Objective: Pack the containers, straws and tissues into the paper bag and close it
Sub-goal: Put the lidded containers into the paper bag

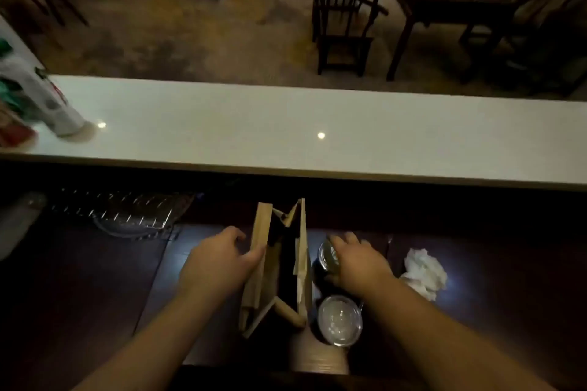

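Note:
A brown paper bag stands open on the dark counter, mouth up. My left hand grips its left wall near the rim. Just right of the bag, my right hand is closed around a round clear-lidded container, which rests on the counter. A second round container with a clear lid sits nearer to me, beside the bag's right wall. A crumpled white tissue lies to the right of my right hand. I see no straws.
A white raised counter ledge runs across behind the work surface. A wire rack over a clear dish sits at the left. Patterned wrapped items rest on the ledge's left end. Chairs and a table stand beyond.

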The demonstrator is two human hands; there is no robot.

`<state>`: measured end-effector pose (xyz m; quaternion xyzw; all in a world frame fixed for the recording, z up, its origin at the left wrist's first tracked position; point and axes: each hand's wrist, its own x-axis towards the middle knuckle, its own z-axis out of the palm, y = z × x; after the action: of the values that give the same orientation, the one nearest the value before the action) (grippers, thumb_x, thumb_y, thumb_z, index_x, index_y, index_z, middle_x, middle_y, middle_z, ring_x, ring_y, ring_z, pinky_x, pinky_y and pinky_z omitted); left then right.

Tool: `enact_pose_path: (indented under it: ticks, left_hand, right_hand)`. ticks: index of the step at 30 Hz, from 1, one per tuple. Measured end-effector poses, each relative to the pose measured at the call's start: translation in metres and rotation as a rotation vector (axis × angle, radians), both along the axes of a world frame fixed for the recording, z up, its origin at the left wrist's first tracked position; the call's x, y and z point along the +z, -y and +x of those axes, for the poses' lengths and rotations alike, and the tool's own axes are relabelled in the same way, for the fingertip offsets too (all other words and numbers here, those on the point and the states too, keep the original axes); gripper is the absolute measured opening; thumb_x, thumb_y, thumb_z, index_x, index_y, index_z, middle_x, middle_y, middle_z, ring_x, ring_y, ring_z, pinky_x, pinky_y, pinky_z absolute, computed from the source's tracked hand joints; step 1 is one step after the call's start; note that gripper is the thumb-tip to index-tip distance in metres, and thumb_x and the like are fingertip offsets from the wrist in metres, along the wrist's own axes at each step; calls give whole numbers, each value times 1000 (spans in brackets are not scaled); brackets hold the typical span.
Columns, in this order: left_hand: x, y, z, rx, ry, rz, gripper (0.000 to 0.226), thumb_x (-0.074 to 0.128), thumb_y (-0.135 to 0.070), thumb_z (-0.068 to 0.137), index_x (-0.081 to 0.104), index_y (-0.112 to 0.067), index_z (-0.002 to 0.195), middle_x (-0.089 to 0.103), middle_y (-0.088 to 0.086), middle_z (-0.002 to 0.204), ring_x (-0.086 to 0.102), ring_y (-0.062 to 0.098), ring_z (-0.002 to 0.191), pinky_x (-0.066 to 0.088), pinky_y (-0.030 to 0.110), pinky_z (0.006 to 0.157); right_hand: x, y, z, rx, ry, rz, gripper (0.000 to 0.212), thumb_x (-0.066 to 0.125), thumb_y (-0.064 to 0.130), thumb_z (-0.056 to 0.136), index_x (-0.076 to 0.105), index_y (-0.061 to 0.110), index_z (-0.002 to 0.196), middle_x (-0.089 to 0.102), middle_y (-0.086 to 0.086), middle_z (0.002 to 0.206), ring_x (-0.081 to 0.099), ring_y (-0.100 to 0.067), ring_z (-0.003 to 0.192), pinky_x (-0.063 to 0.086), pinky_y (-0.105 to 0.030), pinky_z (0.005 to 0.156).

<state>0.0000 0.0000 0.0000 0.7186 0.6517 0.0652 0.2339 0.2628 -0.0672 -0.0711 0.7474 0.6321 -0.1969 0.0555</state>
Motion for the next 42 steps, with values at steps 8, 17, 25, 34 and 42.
enact_pose_path:
  ticks: [8,17,25,34,42]
  left_hand:
    - [-23,-6,-2,14,107,-25,13,67,-45,87,61,-36,80,67,-8,68,62,11,66,36,27,49]
    - [-19,-10,2,-67,121,-23,13,62,-42,82,52,-36,74,63,-7,65,57,9,61,37,27,47]
    - [-10,-15,4,-116,179,-35,15,66,-34,85,58,-25,77,68,-3,73,61,18,68,37,32,52]
    - [-24,-21,-10,-48,122,-90,23,63,-41,85,53,-28,68,62,-3,62,53,5,56,33,28,45]
    - [-25,-23,-8,22,145,-80,22,62,-40,85,54,-28,69,64,-5,65,56,11,58,34,27,47]
  right_hand:
    - [-9,-14,-2,-90,-13,-51,88,76,55,70,35,31,144,42,-10,129,55,-35,110,54,-45,83]
    - [138,-14,-8,-41,113,45,92,75,63,52,36,35,131,44,0,106,60,-26,81,49,-33,60]
    - [213,-24,-84,109,29,27,93,78,66,49,37,38,128,49,1,110,54,-22,85,47,-34,62]
    - [125,-56,-136,125,157,-61,90,83,51,66,42,14,137,54,-17,125,50,-33,113,46,-40,88]
    - [125,-64,-138,101,186,-40,74,80,38,77,43,13,136,53,-20,126,49,-35,112,46,-41,90]
